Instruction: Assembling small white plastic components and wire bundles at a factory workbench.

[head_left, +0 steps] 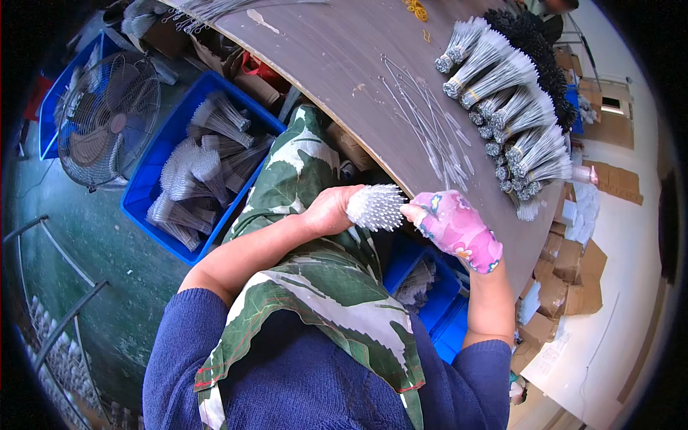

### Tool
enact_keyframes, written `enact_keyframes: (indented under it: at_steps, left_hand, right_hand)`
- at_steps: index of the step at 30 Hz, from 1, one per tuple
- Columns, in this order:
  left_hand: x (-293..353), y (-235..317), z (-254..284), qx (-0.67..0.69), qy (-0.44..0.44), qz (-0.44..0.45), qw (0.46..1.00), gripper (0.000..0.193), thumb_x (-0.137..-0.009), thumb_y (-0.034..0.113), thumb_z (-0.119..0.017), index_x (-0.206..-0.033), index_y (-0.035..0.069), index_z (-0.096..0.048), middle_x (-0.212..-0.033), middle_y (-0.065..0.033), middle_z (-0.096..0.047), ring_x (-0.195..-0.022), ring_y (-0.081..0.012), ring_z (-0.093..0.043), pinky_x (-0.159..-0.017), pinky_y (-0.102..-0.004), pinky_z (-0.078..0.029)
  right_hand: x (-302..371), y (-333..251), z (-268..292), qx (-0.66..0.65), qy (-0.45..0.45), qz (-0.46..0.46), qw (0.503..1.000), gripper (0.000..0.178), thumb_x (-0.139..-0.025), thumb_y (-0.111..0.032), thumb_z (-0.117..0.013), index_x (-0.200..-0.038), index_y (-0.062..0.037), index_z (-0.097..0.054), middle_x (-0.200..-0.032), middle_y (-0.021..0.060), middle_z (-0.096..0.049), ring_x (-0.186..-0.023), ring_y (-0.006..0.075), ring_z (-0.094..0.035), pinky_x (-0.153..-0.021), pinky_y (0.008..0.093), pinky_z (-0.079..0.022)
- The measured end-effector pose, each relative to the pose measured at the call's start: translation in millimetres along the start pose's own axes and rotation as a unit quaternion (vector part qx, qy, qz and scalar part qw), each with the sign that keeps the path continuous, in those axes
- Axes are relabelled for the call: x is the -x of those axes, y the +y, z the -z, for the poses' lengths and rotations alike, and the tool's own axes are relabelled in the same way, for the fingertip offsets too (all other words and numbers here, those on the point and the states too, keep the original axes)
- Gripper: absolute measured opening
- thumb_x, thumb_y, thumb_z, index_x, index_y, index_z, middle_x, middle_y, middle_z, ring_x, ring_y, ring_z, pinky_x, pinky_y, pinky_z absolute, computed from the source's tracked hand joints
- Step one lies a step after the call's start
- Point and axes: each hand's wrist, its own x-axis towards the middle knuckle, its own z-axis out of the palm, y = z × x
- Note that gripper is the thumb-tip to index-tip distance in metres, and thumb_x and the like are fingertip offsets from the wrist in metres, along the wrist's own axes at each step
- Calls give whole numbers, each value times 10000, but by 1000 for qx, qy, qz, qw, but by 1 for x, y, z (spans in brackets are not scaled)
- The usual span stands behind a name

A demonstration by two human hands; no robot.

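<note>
My left hand [331, 209] is wrapped around a thick bundle of thin wire brushes [376, 208], whose many whitish tips fan out toward my right hand. Just beside those tips, my right hand [459, 228], in a pink floral fingerless-looking glove, is closed with thumb and fingers together. What it pinches, if anything, is too small to make out. Beyond it, several loose thin wire brushes [430, 122] lie scattered on the brown table [322, 64], their near ends close to the gloved fingers.
Tied bundles of wire brushes [502, 79] are heaped at the table's right side, with black bristly bundles [548, 64] behind. Yellow bands [416, 8] lie at the far edge. Blue bins [132, 197] with more bundles and a floor fan [107, 122] stand left; another blue bin [444, 287] sits below my right arm.
</note>
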Motion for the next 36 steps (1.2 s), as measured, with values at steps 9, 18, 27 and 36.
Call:
enact_keyframes:
  at_steps: [9,18,27,36]
  left_hand:
    - [0,3,2,-70,-11,-12,997,250,-736,167,-638,-967,99,-570,-914,-140,-630,-894,-350,-590,-762,-403,-476]
    - [1,5,1,-92,-18,-22,995,242,-748,183,-628,-958,79,-565,-892,-143,-626,-884,-345,-595,-746,-409,-477]
    - [-2,7,2,-106,-29,16,994,303,-725,207,-661,-985,81,-571,-927,-152,-629,-899,-348,-590,-758,-410,-481]
    - [-12,-4,8,101,-13,-22,995,571,-701,199,-764,-1203,76,-524,-1158,-96,-566,-1102,-238,-521,-991,-340,-372]
  right_hand:
    - [-8,-13,2,83,-42,-26,995,322,-852,-335,-571,-778,-27,-631,-641,150,-580,-633,305,-574,-625,375,-443]
    - [-9,-14,-4,146,-53,-17,988,332,-854,-369,-560,-792,-56,-650,-676,151,-605,-676,310,-600,-647,389,-460]
    - [-8,-4,-1,82,-50,-18,995,320,-862,-342,-549,-844,-42,-658,-742,159,-623,-704,327,-599,-654,402,-455]
    - [-2,33,-20,-318,116,-7,941,434,-773,-103,-727,-1150,-6,-538,-1051,24,-585,-935,103,-537,-824,242,-436]
